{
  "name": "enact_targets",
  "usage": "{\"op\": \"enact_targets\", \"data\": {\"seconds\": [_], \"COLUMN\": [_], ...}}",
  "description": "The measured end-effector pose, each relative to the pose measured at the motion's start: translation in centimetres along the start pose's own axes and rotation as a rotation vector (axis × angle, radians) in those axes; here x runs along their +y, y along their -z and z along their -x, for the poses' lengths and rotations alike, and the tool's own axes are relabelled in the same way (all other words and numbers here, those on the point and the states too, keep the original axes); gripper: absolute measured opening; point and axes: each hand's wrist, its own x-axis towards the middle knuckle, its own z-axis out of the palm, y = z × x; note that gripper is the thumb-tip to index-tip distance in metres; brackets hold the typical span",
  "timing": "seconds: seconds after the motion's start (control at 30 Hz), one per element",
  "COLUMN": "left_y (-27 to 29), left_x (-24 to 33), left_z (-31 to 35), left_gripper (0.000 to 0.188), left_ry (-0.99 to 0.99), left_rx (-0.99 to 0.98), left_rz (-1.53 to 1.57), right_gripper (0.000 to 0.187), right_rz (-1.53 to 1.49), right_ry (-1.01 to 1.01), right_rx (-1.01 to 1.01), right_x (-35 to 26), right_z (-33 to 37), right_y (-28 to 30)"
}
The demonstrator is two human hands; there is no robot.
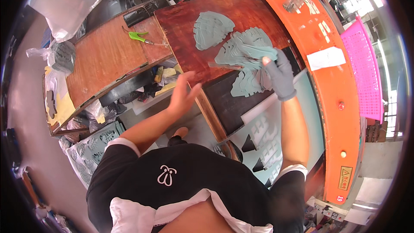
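Observation:
My right hand (281,77), in a grey fingerless-tipped glove, is closed at the right edge of a fanned heap of pale teal cut pieces (241,49), its bare thumb on top of them. They look like thin sheet material with wavy edges; how many it grips is hidden. More teal pieces (246,84) lie just below, on a black surface. A separate teal stack (212,29) rests farther off on the reddish-brown board (174,21). My bare left hand (183,97) hovers near the board's left edge, fingers apart and holding nothing.
An orange machine beam (340,125) curves along the right, with white paper (326,58) on it and a pink basket (364,69) beyond. Left stands a wooden table (101,67) with a green-handled tool (137,36). A teal sheet with cut-outs (263,140) lies near my right forearm.

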Motion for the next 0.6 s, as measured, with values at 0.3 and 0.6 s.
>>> {"op": "enact_targets", "data": {"seconds": [0.3, 0.6], "left_y": [3.0, -4.4], "left_x": [-4.2, 0.8], "left_z": [4.5, 4.1], "left_gripper": [0.027, 0.016], "left_ry": [0.126, -0.427], "left_rx": [-0.151, -0.588], "left_rz": [-0.180, -0.141], "right_gripper": [0.040, 0.042], "right_rz": [0.831, 0.828], "right_ry": [0.653, 0.226], "right_rx": [-0.180, 0.125], "right_x": [14.2, 10.5], "right_z": [5.2, 15.9], "right_y": [-8.0, -2.7]}}
